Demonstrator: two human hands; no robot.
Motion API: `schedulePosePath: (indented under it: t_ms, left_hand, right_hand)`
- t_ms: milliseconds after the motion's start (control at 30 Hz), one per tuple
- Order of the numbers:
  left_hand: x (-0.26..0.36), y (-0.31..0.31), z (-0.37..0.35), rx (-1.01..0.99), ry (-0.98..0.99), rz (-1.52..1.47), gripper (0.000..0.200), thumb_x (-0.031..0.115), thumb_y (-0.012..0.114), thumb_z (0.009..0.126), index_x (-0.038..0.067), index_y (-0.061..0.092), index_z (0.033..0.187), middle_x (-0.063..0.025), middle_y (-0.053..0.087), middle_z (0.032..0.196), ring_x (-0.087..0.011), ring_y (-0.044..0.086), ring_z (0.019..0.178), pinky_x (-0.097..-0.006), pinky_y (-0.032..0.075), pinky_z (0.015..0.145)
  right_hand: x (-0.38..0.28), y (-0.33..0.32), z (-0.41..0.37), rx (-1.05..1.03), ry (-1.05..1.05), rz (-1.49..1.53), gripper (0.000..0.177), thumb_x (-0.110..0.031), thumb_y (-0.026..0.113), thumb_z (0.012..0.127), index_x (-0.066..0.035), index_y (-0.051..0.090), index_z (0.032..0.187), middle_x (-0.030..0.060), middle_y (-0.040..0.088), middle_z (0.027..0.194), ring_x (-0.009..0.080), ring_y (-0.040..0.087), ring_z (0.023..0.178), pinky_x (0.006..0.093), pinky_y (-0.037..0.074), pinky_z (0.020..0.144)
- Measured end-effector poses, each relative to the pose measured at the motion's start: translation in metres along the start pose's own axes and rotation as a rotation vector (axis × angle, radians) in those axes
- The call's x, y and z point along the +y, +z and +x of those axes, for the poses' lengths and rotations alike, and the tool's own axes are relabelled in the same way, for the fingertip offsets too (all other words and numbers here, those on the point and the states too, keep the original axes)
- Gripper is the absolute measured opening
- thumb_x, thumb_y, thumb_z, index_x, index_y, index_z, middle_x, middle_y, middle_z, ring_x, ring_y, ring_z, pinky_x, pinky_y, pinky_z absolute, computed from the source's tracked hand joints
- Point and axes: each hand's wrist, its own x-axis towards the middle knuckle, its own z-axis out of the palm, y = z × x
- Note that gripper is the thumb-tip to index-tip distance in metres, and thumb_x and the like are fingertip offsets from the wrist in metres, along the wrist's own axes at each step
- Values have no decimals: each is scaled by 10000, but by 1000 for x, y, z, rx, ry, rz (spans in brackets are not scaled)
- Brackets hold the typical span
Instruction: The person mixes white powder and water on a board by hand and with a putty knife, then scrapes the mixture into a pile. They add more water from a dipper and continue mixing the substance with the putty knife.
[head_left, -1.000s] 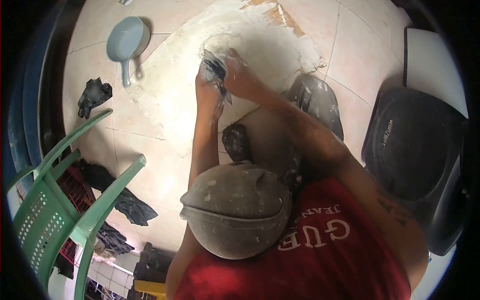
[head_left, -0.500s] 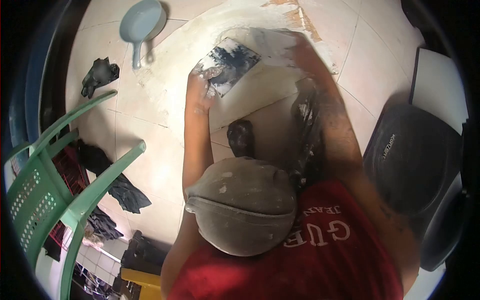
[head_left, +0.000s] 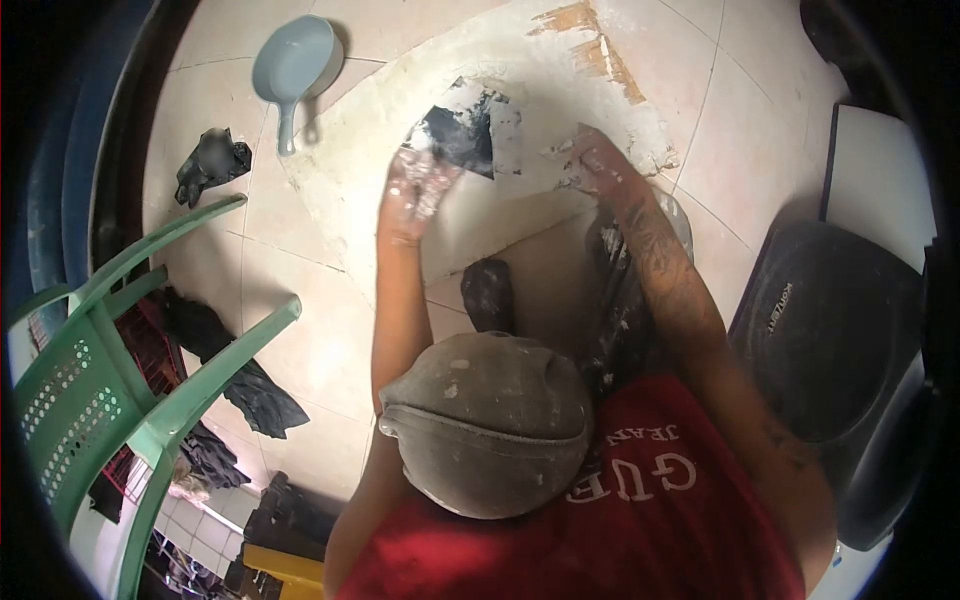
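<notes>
My left hand (head_left: 422, 192), smeared with white paste, grips the near left edge of a dark flat piece (head_left: 463, 136) partly coated in the same white paste. That piece is tilted above a paste-covered board (head_left: 510, 215) on the floor. To its right, apart from it, my right hand (head_left: 598, 165) is closed, with white on its fingers. Whatever its fingers may hold is blurred and too small to name.
A grey-blue pan (head_left: 297, 60) sits on the tiles at the upper left, above a crumpled black bag (head_left: 213, 165). A green plastic chair (head_left: 90, 410) stands at left. At right is a dark case (head_left: 820, 330). My cap (head_left: 490, 425) covers part of the lower view.
My right hand has drawn back from the far edge of the dark piece, down and to the right. My left hand still holds the piece, whose white coating looks different at right.
</notes>
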Motion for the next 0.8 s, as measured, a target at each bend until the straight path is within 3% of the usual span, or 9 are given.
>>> schedulePosePath:
  t_ms: [67,133,233,300,400,500,633,733,800]
  left_hand:
    - [-15,-1,-5,481,-226,125,220,109,425,906,-6,528,1064,-158,594,986,-220,630,711,-353,579,630]
    - [-20,10,-2,193,-136,95,231,39,450,882,-18,512,1097,-135,598,993,-212,625,783,-319,559,667]
    - [-13,35,4,272,-59,290,278,-14,480,846,-25,495,1124,-137,593,1015,-208,610,871,-295,528,730]
    - [-1,63,5,285,-72,310,311,-63,492,804,-27,498,1113,-139,590,1023,-206,602,897,-289,515,752]
    - [-1,67,5,302,-125,433,329,-98,470,770,-30,500,1091,-123,588,1015,-203,596,885,-298,510,754]
    - [-20,59,10,333,-165,552,384,-124,416,714,-42,505,1078,-112,595,970,-185,586,851,-277,480,704]
    - [-41,69,14,279,5,864,435,-134,377,653,-49,524,1053,-107,597,938,-194,571,833,-260,443,739]
    - [-42,60,14,281,81,918,420,-126,367,656,-49,537,1032,-103,599,940,-191,566,859,-269,432,790]
    - [-42,55,16,285,43,901,408,-122,362,666,-47,539,1026,-104,601,936,-181,565,854,-267,436,777]
  right_hand:
    - [2,14,-9,-8,-66,-43,230,-152,599,808,-6,594,986,85,527,901,215,531,844,311,431,748]
    - [-17,37,-14,25,-42,-158,218,-142,593,812,-13,599,988,93,538,905,208,528,864,315,426,776]
    - [-70,41,-9,201,407,131,392,-197,608,806,21,493,1111,147,526,1069,230,522,1008,341,423,877]
    - [-73,28,-8,193,458,22,431,-168,584,799,12,458,1170,172,533,1105,252,537,1016,357,443,870]
    - [-62,28,-5,176,193,-626,393,-45,504,790,-51,484,1183,181,569,1021,293,570,915,383,480,785]
    - [-92,121,3,406,72,-799,416,-28,474,784,-45,463,1199,203,562,1034,351,541,979,432,449,853]
    - [-79,145,20,333,-360,-836,411,-37,495,768,26,458,1172,244,527,1095,383,479,1074,438,387,943]
    - [-76,145,28,297,-125,-914,416,-65,514,769,82,443,1151,288,494,1104,403,468,1085,453,375,958]
    - [-59,149,29,347,-291,-1050,410,-86,525,769,109,446,1121,303,494,1075,418,464,1077,470,367,954]
